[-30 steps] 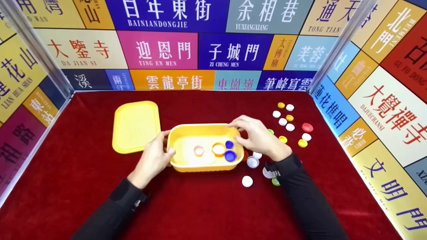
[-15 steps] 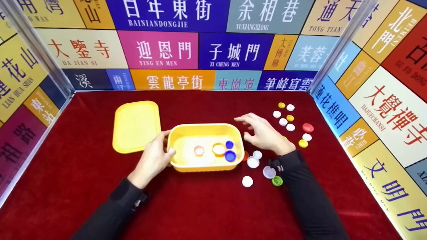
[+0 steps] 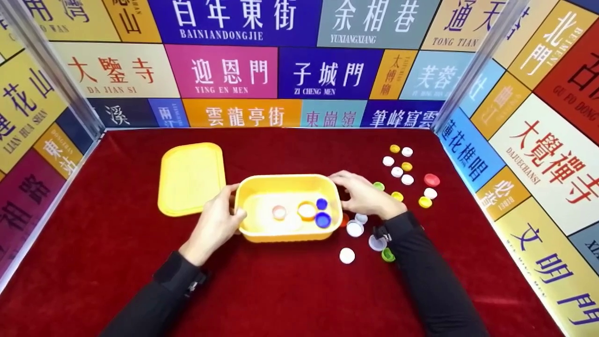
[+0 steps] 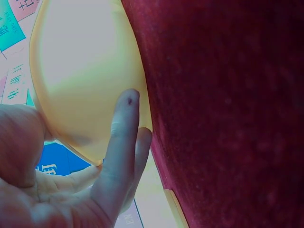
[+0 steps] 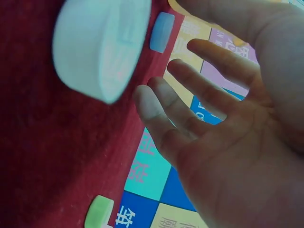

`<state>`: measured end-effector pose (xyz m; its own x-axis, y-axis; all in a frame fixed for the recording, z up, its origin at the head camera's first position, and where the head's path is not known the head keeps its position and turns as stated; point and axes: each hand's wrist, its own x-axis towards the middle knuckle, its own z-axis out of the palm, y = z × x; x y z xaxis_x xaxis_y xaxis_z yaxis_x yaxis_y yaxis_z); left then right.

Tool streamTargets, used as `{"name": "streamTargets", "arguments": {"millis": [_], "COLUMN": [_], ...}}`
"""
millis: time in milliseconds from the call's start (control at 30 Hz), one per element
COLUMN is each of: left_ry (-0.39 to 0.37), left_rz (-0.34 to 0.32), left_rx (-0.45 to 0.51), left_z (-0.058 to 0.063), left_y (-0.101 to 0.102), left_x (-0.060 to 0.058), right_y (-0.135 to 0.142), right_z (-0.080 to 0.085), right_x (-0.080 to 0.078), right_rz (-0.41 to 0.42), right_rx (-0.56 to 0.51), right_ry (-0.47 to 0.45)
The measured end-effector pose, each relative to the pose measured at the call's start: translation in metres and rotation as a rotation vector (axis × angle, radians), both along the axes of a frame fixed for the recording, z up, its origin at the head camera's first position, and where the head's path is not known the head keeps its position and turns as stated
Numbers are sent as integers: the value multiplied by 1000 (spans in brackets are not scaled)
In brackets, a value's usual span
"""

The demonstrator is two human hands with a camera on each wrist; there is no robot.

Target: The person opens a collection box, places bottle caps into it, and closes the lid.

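Note:
A yellow plastic box (image 3: 286, 237) stands on the red cloth. In it lie bottle caps: a pale pinkish cap (image 3: 279, 212), an orange-rimmed cap (image 3: 300, 210) and two blue caps (image 3: 323, 220). My left hand (image 3: 213, 229) grips the box's left end, thumb near the front corner. The left wrist view shows fingers (image 4: 124, 137) flat along the outer wall. At the right end is my right hand (image 3: 367, 194), its fingertips right at the back corner of the rim. In the right wrist view its fingers (image 5: 152, 102) are loosely bent with nothing between them.
A yellow lid (image 3: 192, 180) lies behind and left of the box. Several loose caps are scattered on the right, among them a red cap (image 3: 431, 180), a white cap (image 3: 346, 255) and a green cap (image 3: 388, 255). Printed panels (image 3: 229, 70) wall the back and sides.
My right hand was over the box's right rim, drew off to the right, and is now back against that end, slightly lower. The left hand, box and caps inside stay put.

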<state>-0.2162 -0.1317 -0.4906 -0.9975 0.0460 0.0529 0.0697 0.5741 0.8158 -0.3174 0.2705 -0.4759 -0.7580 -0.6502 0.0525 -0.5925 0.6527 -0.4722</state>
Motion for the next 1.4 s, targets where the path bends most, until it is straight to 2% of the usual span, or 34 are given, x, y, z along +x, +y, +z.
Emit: {"name": "streamTargets", "arguments": {"millis": [367, 600, 767, 1233, 1400], "left_ry": [5, -11, -17, -1, -13], "left_rz": [0, -2, -1, 5, 1], "left_rx": [1, 21, 27, -12, -4], "left_z": [-1, -1, -1, 1, 1], "left_y": [0, 0, 0, -1, -1], "left_x": [0, 0, 0, 0, 0], "right_y": [-3, -1, 3, 12, 13], "right_z": [-2, 1, 4, 18, 27], "right_x": [1, 1, 2, 1, 4], "right_rz": [-9, -57, -97, -149, -167], "right_rx": [-16, 3, 20, -3, -25], "right_ry": [6, 24, 0, -34, -7]}}
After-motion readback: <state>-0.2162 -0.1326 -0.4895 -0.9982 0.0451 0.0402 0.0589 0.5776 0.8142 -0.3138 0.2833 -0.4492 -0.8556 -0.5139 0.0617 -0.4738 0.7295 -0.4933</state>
